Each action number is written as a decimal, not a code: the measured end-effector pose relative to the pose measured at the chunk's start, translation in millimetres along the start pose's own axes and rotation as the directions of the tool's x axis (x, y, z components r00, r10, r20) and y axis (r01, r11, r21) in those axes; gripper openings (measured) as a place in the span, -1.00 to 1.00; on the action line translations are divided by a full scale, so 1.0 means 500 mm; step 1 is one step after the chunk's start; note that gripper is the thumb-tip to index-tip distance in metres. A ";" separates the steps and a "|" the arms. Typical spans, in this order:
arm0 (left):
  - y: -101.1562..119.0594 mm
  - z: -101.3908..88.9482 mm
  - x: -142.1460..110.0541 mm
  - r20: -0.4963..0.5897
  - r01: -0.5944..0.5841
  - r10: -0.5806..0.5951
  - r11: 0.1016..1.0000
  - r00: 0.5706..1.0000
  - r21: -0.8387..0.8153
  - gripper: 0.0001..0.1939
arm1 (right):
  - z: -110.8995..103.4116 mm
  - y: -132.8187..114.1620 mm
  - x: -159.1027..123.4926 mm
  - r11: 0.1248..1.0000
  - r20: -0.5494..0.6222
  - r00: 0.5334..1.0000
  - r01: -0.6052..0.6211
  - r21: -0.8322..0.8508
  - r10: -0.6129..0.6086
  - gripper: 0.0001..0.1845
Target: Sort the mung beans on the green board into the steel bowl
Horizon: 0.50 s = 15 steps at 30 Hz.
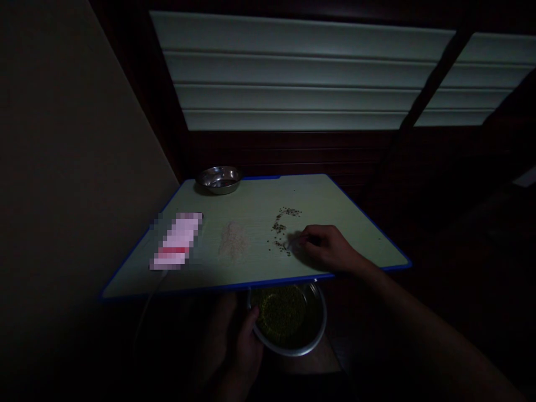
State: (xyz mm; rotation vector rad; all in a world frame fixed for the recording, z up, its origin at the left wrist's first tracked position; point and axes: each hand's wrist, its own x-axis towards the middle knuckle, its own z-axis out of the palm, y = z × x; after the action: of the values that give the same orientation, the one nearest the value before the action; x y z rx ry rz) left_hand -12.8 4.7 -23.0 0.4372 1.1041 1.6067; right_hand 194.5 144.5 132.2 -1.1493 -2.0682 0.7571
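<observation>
I find the dark grains [278, 227] lying in a loose, broken line on the board [255, 204], right of its middle, a few strays apart from the rest. Just beside their near end I have the right hand [324, 245], its fingers curled and drawn together, low over the surface. Whether anything is pinched there I cannot tell; the fingertips are in shadow. In my judgement, grains this small call for a light fingertip touch, the wrist kept low and the strays dealt with one by one; a broad sweep could scatter them.

Below the near edge, the left hand [250, 335] is closed on the side of the metal bowl [295, 352], thumb at the rim. The bowl contains a mass of greenish grains [285, 315]. I would keep it level and the grip firm, since a tilt could spill the contents.

Left of the dark grains, and apart from them, is a pale heap [233, 241]; I advise keeping the working fingers clear of it, to avoid mixing. Further left lies a lit, pixelated slab [178, 245] with a cable. A small steel dish [226, 188] stands at the far left corner. Lighting is poor: I recommend slow, deliberate movements.
</observation>
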 end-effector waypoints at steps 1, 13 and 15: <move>0.002 0.003 -0.001 -0.002 -0.004 0.004 1.000 1.000 -0.006 -0.36 | 0.000 -0.001 -0.001 1.000 0.004 1.000 -0.001 0.001 0.001 -0.88; 0.006 0.005 -0.003 -0.033 -0.022 0.021 1.000 0.999 -0.021 -0.31 | 0.002 -0.002 0.001 0.999 -0.032 0.999 0.036 -0.031 -0.037 -0.87; 0.007 0.007 -0.002 -0.018 -0.017 0.017 1.000 1.000 -0.017 -0.28 | 0.002 -0.005 0.001 0.998 -0.019 0.999 0.047 -0.038 -0.048 -0.87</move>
State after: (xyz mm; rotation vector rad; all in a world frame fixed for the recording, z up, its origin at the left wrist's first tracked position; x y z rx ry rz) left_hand -11.7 5.2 -18.1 0.4226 1.1013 1.6364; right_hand 192.6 143.7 133.5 -1.1193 -2.0936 0.6847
